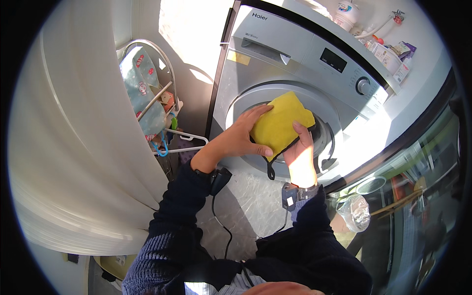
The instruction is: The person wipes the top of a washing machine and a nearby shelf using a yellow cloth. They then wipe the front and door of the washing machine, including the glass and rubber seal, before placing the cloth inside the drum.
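A folded yellow cloth (282,121) with black edging and a black hanging loop is held up between both hands. My left hand (245,132) grips its left side, with the thumb at the lower corner and the fingers along the upper edge. On the right, my right hand (301,153) holds the lower right edge, its thumb on top of the cloth and its other fingers hidden beneath. Behind the cloth stands a grey Haier front-loading washing machine (273,55); the cloth and hands cover part of its round door (239,99).
Left of the machine are a metal-tube rack (171,70) with patterned fabric and a white hanger (188,137). A pale curtain (88,121) hangs at far left. Bottles (387,59) and a tap (398,16) are at upper right. Glass panels line the right side.
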`<state>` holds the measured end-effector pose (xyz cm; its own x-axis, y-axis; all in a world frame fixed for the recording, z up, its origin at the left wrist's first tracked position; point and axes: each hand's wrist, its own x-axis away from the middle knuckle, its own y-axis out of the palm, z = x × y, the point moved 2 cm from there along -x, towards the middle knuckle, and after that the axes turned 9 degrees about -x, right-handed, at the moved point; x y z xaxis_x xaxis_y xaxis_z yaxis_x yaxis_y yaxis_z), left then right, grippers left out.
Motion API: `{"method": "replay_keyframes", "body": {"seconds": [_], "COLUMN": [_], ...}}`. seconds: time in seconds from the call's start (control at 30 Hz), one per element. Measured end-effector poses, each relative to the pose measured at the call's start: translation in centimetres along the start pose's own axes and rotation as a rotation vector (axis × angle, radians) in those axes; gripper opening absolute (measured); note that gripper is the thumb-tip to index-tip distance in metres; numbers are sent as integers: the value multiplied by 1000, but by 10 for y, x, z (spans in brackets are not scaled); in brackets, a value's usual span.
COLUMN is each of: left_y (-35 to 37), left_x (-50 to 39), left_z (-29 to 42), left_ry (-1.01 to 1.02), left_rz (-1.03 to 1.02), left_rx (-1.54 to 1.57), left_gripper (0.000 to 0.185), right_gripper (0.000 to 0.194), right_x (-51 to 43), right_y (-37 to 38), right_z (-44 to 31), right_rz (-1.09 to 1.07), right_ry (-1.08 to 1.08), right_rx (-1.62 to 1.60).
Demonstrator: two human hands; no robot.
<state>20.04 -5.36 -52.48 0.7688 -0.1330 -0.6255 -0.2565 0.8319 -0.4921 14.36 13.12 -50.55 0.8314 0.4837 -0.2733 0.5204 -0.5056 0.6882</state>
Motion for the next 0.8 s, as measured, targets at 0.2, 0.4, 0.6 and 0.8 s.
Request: {"method": "replay_keyframes", "body": {"seconds": [0.2, 0.4, 0.6, 0.8], "left_y": [14, 12, -42, -64], "left_x": [-2, 5, 12, 23], "left_z": [4, 13, 8, -8], "left_ry": [-315, -234, -320, -282], "left_rz": [165, -237, 310, 653], "left_rx": [976, 597, 783, 1357], "left_gripper": [77, 39, 29, 30], "right_gripper": [52, 48, 68, 74], "right_x": [-3, -2, -26, -129], "right_y": [11, 12, 13, 17], "right_z": [19, 29, -64, -143], "right_rz": [-42, 103, 107, 402], "right_ry": [-321, -13, -957, -1226], "right_rx": [708, 96, 585, 1534]}}
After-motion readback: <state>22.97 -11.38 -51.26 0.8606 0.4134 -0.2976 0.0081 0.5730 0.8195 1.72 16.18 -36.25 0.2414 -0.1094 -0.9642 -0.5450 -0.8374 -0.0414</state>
